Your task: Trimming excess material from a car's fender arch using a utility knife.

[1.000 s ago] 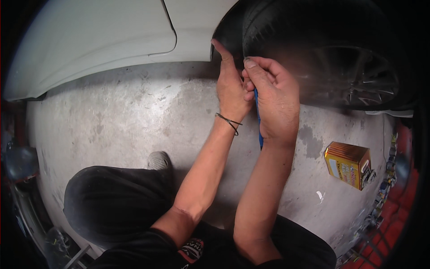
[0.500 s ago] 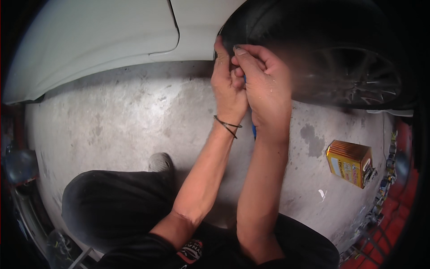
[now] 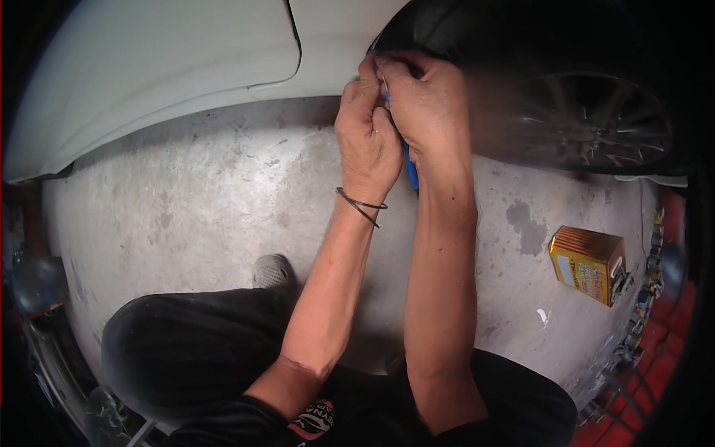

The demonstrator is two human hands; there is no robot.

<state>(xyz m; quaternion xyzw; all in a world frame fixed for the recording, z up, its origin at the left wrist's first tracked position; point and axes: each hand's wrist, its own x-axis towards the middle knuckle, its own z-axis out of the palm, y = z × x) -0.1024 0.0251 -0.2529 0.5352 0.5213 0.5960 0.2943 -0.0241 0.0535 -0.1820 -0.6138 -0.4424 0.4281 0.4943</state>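
Both my hands are up at the edge of the black wheel arch, where it meets the white car body. My left hand is curled, its fingertips at that edge. Between the hands runs a slim tool with a blue handle, which seems to sit in my left hand's curled fingers; its thin metal end shows near my right thumb. My right hand is closed in a pinch right beside the left fingertips. What it pinches is hidden.
A dark multi-spoke wheel stands to the right of my hands. On the grey concrete floor are a gold rectangular tin and a small white scrap. Red flooring borders the right side.
My left index finger has bent from pointing upward. The right hand has moved up and left, bringing its pinch to the arch edge. More of the blue handle shows.
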